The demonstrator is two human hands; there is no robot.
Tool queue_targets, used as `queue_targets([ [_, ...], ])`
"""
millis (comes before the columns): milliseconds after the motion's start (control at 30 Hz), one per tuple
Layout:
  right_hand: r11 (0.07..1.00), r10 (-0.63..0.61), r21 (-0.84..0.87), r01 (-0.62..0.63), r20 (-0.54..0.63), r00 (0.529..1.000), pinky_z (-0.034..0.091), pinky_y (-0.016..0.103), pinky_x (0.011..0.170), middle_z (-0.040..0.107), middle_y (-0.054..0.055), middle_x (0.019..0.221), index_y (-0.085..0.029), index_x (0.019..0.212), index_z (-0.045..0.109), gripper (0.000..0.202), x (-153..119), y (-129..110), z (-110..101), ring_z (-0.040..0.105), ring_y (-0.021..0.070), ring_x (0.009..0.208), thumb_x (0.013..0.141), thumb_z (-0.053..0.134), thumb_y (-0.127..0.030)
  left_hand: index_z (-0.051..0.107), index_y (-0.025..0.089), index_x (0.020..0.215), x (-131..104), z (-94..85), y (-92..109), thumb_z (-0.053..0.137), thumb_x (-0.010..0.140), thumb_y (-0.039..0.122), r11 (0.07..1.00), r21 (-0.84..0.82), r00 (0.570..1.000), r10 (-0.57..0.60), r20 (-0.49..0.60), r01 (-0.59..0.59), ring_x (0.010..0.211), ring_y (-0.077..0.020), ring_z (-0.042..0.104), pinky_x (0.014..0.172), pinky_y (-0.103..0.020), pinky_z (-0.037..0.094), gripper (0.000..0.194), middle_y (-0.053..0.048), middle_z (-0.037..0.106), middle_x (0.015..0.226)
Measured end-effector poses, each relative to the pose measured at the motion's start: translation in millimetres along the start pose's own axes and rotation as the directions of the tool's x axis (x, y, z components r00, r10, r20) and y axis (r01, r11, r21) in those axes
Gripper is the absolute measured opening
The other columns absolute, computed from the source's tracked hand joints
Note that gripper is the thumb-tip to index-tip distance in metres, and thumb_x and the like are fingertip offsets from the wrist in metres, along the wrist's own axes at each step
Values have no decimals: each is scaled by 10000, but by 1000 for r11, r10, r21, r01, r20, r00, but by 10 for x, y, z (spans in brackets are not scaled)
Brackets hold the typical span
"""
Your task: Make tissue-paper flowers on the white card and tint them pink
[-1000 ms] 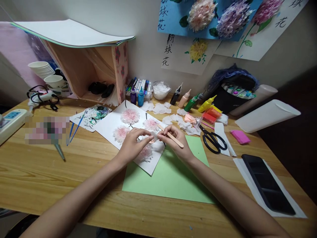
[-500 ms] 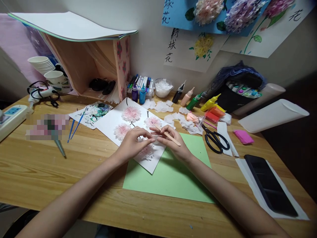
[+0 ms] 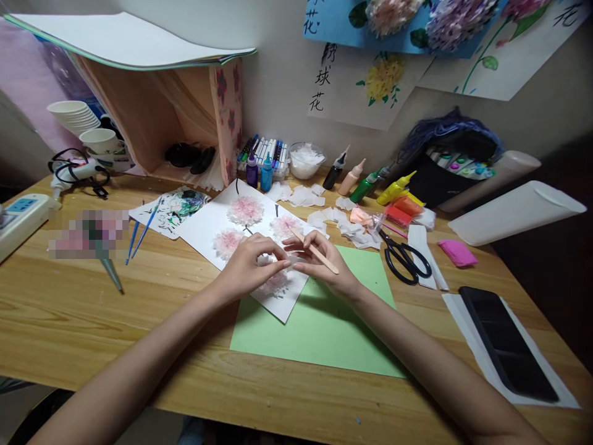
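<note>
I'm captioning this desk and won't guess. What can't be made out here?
Head view:
Whether the left hand pinches anything: too small to tell.
Stick: part hidden by the right hand.
Lowest flower: part hidden by the left hand.
Pointed tool: upper end pixelated.
Blue poster: cut off by the top edge.

My stick [image 3: 324,259] is pale tan; the flowers [image 3: 244,211] are pink, paling to white at their edges; their sheet [image 3: 204,232] is white with black strokes; my paper [image 3: 315,337] is plain light green; my table [image 3: 69,321] is yellow-brown, streaked with wood grain; my scissors [image 3: 393,243] are black, my brushes [image 3: 147,227] blue; the palette [image 3: 185,207] is white, smeared green and black; the bottles [image 3: 266,176] are purple, blue, black, peach, green and yellow; the box [image 3: 230,117] is peach with red flower shapes.
</note>
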State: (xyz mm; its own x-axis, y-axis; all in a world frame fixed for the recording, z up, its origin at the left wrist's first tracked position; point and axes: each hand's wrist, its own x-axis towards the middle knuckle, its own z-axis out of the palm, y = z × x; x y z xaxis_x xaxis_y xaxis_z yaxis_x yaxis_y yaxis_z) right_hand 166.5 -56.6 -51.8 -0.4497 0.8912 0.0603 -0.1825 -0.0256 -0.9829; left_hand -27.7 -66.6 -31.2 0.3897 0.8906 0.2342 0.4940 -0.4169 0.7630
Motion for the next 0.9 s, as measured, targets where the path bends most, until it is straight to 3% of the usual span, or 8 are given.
queue_targets([
  [100,998,42,47,-45,66,997,497,327,828,618,42,1065,-233,838,414,401,-11,11,17,617,156,929,682,781,-273,675,206,723,1,17,-5,651,807,309,1000,-10,1000,16,16,-16,752,-159,582,728,-292,410,135,6,691,732],
  [300,995,87,46,-89,32,996,459,243,628,603,-3,857,-221,792,410,429,-10,7,23,558,110,702,641,807,-286,647,196,683,-5,26,5,645,809,316,1000,-2,999,31,20,-31,709,-147,577,698,-284,408,174,4,679,702],
  [533,997,59,51,-58,-12,998,369,214,552,544,-40,743,-209,772,421,416,-6,23,2,467,79,598,638,809,-279,649,195,716,-3,5,29,639,810,307,999,46,1000,-1,16,0,753,-158,568,746,-298,401,146,4,674,738],
  [767,996,-4,-90,-16,-218,976,379,220,576,539,-42,731,-208,774,467,369,-23,163,19,477,91,618,644,803,-287,665,210,742,6,92,-30,621,824,338,993,42,992,-109,-65,112,833,-178,573,787,-316,394,157,3,685,805],
  [900,996,-55,-85,30,-314,948,402,250,598,557,-21,736,-214,803,497,201,-53,188,59,506,112,627,850,584,-388,683,217,740,6,154,-104,654,791,325,966,92,962,-226,-151,241,894,-200,564,837,-348,390,123,-8,674,850],
])
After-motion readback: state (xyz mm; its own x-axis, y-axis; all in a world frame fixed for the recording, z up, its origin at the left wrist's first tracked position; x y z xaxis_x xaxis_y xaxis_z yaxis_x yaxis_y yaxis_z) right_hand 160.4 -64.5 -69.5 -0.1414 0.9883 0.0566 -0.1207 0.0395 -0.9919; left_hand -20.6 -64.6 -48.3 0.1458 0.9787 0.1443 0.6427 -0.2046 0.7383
